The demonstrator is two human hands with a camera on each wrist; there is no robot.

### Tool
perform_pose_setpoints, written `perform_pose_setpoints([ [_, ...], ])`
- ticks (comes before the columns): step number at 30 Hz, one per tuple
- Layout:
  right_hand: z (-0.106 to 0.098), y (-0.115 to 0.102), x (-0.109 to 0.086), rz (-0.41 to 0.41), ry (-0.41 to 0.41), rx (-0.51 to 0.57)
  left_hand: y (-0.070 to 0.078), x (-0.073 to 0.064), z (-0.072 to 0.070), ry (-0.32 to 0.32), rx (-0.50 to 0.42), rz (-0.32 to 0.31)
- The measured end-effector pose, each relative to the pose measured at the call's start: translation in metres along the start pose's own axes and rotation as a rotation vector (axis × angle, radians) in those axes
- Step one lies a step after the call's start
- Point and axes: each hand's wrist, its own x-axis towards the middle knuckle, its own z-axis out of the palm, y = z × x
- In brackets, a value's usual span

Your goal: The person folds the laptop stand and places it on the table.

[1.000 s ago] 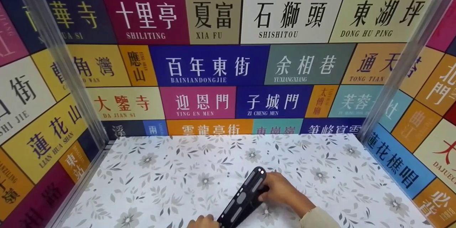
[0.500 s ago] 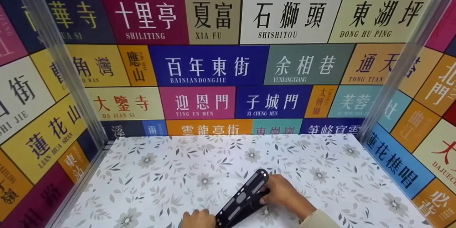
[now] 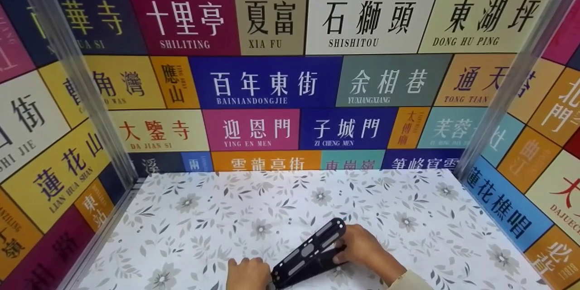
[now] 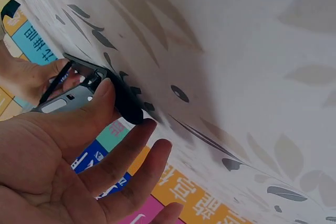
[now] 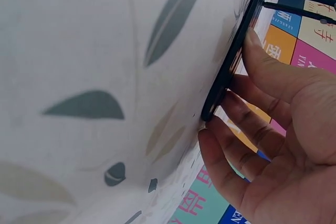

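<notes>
My left hand (image 3: 248,274) pinches the near end and my right hand (image 3: 361,245) grips the far end of the black folding stand (image 3: 308,249), between them at the tabletop (image 3: 217,217). It's swung flatter, its 2 bars (image 3: 327,259) apart: partly unfolded, I judge.

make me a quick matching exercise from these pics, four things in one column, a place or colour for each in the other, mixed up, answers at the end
Column one
1. hinged piece
2. tabletop
3. left hand
4. right hand

Column two
A. at the upper-right end of the hinged piece in the head view
B. black, with long slots
C. at the lower-left end of the hinged piece in the head view
D. white, with grey and beige leaves and flowers

Right pairs
1-B, 2-D, 3-C, 4-A
</notes>
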Motion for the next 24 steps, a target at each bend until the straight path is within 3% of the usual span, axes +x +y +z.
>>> perform_pose_setpoints([
  [5,-0.001,-0.004,-0.006,0.031,-0.004,-0.014,-0.004,0.006,-0.001,-0.025,0.005,-0.016],
  [11,-0.002,-0.010,-0.013,0.091,-0.020,-0.024,-0.012,0.014,-0.004,-0.084,-0.014,0.012],
  [19,-0.001,-0.014,-0.022,0.090,0.019,-0.062,-0.023,0.024,-0.005,-0.122,-0.063,-0.001],
  [24,-0.001,-0.017,-0.026,0.103,0.016,-0.064,-0.027,0.028,-0.006,-0.102,-0.078,-0.016],
])
